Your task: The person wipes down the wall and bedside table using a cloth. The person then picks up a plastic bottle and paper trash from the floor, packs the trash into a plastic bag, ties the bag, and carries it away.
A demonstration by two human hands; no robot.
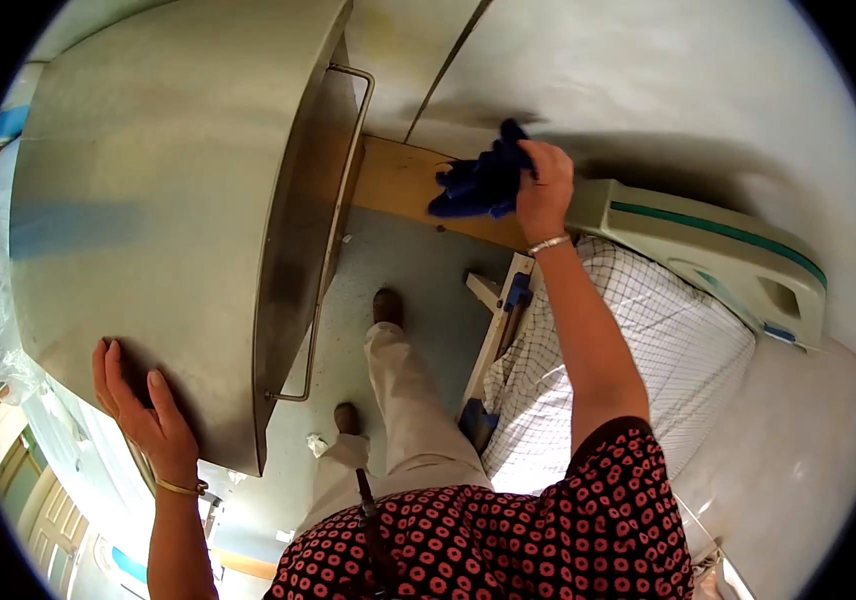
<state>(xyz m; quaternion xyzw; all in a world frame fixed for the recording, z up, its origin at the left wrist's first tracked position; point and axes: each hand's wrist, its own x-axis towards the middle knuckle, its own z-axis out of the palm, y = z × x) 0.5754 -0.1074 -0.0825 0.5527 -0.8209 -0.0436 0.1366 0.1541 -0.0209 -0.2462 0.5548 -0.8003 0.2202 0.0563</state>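
Observation:
My right hand (546, 190) is closed around a crumpled dark blue cloth (483, 180), held out beside the pale wall; whether the cloth touches the wall I cannot tell. A bracelet circles that wrist. My left hand (143, 405) lies with fingers spread on the near corner of a large stainless steel cabinet or cart (158, 180). Along the steel unit's right side runs a bent metal handle rail (343, 210), which neither hand touches.
At right stands a bed with a checked sheet (638, 340) and a beige headboard (718, 245) with a green stripe. A wooden baseboard (398, 190) follows the wall. Paper scraps (317, 444) lie on the grey floor (428, 260) near my shoes. Clear plastic sheeting (33, 380) hangs at left.

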